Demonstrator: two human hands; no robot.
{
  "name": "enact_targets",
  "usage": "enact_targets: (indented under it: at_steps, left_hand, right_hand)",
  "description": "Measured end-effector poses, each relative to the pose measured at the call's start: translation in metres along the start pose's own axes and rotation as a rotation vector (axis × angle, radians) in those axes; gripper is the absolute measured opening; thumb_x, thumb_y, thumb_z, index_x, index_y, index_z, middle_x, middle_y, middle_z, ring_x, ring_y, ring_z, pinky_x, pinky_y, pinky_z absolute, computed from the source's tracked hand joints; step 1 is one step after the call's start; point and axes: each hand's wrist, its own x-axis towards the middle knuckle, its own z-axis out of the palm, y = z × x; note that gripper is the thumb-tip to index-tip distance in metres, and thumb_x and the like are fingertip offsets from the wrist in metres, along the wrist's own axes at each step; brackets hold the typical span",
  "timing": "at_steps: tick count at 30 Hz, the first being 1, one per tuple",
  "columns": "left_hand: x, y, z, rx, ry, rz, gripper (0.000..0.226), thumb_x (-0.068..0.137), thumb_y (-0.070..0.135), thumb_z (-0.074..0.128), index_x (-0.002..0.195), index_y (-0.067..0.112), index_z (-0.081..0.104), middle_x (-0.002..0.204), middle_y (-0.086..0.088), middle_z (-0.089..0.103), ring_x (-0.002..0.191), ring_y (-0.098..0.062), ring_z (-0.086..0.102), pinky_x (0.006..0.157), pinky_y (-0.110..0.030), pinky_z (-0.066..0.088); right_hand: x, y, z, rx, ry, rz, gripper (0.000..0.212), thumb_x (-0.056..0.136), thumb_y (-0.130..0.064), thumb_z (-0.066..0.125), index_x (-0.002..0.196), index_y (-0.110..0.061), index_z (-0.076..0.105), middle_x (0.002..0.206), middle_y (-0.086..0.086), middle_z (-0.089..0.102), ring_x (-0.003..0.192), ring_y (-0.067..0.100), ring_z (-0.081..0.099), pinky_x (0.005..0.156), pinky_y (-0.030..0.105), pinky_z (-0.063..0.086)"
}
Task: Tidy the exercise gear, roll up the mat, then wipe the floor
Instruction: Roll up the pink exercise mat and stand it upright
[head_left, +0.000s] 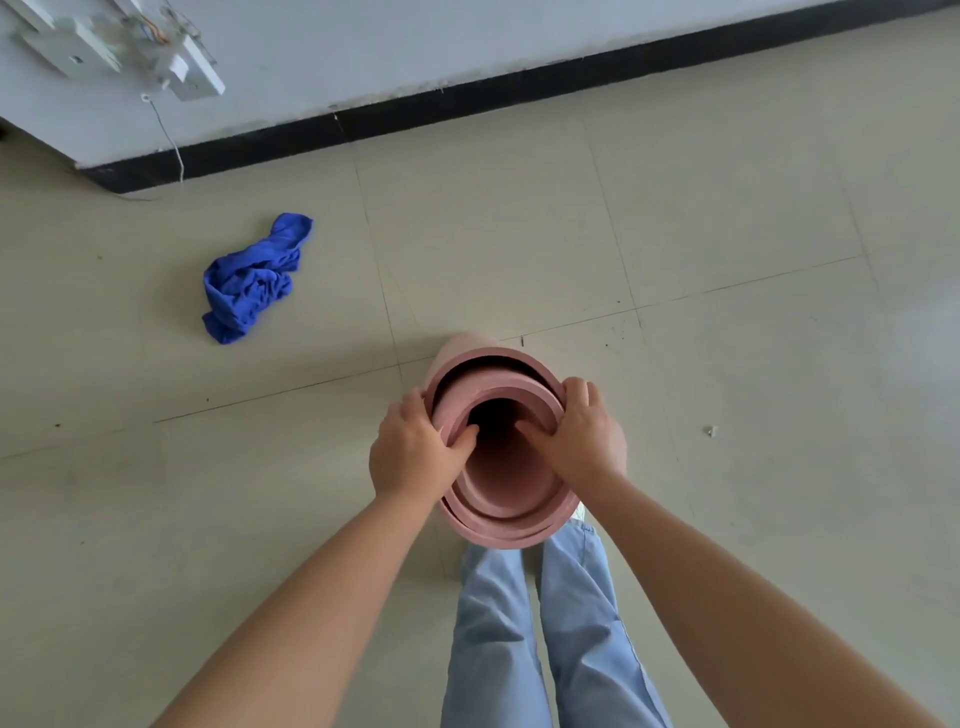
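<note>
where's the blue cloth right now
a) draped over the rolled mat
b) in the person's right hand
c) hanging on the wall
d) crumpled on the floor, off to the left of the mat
d: the blue cloth lies bunched on the tiled floor, apart from the rolled mat, which the left hand and right hand both grip at its top rim.

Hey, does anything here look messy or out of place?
Yes: a crumpled blue cloth lies on the floor, and the pink mat that both hands hold is rolled loosely, with gaps between its layers.

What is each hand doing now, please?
Left hand: grips the rim of the rolled pink mat, thumb inside.
Right hand: grips the opposite rim, thumb inside.
</note>
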Motion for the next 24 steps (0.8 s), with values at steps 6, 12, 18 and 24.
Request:
enact_targets:
  at_steps: [6, 12, 18, 24]
  left_hand:
    - [0.060, 0.007, -0.026, -0.059, 0.062, -0.044, 0.059, 0.076, 0.046, 0.070, 0.115, 0.007, 0.049, 0.122, -0.012, 0.049, 0.116, -0.030, 0.049, 0.087, -0.037, 0.044]
    - [0.071, 0.016, -0.035, -0.048, -0.135, 0.033, 0.059, 0.075, 0.032, 0.071, 0.121, 0.013, 0.040, 0.120, -0.007, 0.057, 0.109, -0.031, 0.056, 0.083, -0.035, 0.045]
    - [0.068, 0.033, -0.038, 0.096, -0.116, 0.093, 0.048, 0.076, 0.027, 0.067, 0.115, 0.007, 0.047, 0.113, -0.012, 0.059, 0.105, -0.033, 0.058, 0.081, -0.036, 0.047]
    - [0.042, 0.083, -0.048, 0.320, -0.066, 0.274, 0.053, 0.082, 0.034, 0.063, 0.118, 0.000, 0.044, 0.120, -0.016, 0.054, 0.111, -0.033, 0.054, 0.086, -0.038, 0.046]
  right_hand:
    - [0.043, -0.030, -0.005, 0.053, 0.044, -0.003, 0.065, 0.076, -0.054, 0.065, 0.116, -0.010, 0.040, 0.119, 0.006, 0.051, 0.103, 0.029, 0.057, 0.070, 0.031, 0.041]
    - [0.051, -0.038, -0.012, -0.038, 0.064, 0.036, 0.064, 0.077, -0.054, 0.063, 0.117, -0.009, 0.040, 0.119, 0.008, 0.050, 0.110, 0.029, 0.053, 0.073, 0.033, 0.040]
    - [0.048, -0.025, -0.028, -0.067, 0.057, 0.068, 0.040, 0.083, -0.031, 0.058, 0.113, -0.006, 0.045, 0.116, 0.010, 0.054, 0.106, 0.030, 0.054, 0.083, 0.033, 0.040]
    - [0.020, 0.006, -0.054, -0.127, 0.160, 0.087, 0.029, 0.087, -0.025, 0.051, 0.109, -0.006, 0.048, 0.113, 0.008, 0.054, 0.104, 0.027, 0.054, 0.091, 0.034, 0.032]
